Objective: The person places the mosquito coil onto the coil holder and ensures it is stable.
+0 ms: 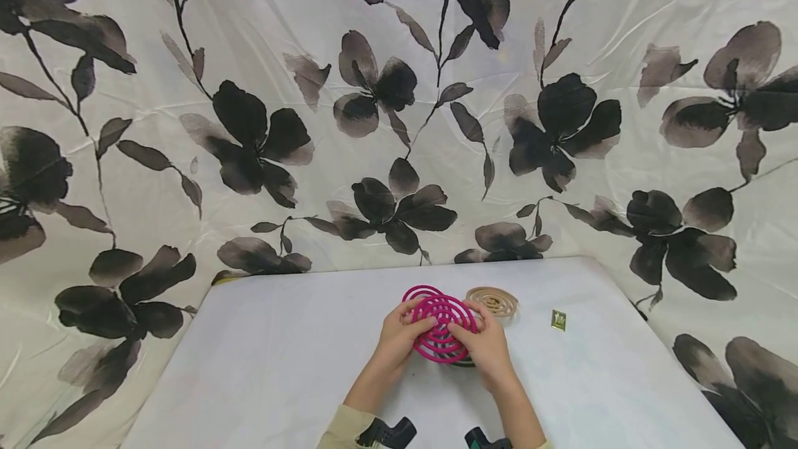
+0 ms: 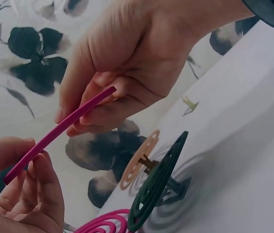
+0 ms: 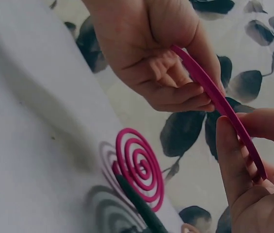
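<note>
Both hands hold a pink mosquito coil (image 1: 441,340) up over the table. My left hand (image 1: 395,333) pinches its left edge, thumb on the near face and fingers behind. On the opposite edge, my right hand (image 1: 489,343) grips it the same way. Seen edge-on in the left wrist view, the held coil (image 2: 61,127) is a thin, slightly bowed strip between the hands. Behind it stands a second pink coil (image 3: 143,168), best seen in the right wrist view. A dark green coil (image 2: 162,177) sits tilted on a small metal stand (image 2: 178,190), mostly hidden in the head view.
A tan coil (image 1: 492,301) is just beyond the right hand. Farther right on the white table (image 1: 268,359) lies a small gold metal stand (image 1: 558,320). A floral cloth (image 1: 474,179) hangs behind the table's back edge.
</note>
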Demonstrator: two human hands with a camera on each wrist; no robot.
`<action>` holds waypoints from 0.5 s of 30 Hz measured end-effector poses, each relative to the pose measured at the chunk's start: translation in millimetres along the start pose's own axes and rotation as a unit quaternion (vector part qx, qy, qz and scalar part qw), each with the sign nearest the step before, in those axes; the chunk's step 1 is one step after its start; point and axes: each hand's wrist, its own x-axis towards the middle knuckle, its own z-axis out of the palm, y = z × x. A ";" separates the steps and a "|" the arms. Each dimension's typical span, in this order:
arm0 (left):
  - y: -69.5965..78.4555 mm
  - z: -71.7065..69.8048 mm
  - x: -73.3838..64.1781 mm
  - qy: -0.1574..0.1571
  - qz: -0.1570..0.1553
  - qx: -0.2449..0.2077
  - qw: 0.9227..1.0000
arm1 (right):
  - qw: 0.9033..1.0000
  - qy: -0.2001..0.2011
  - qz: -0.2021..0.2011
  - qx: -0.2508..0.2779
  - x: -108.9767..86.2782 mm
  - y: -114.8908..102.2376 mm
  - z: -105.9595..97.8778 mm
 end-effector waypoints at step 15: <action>13.0 35.1 23.8 -0.051 -0.025 -0.007 0.998 | 0.999 0.021 -0.010 0.029 11.3 -16.7 -32.6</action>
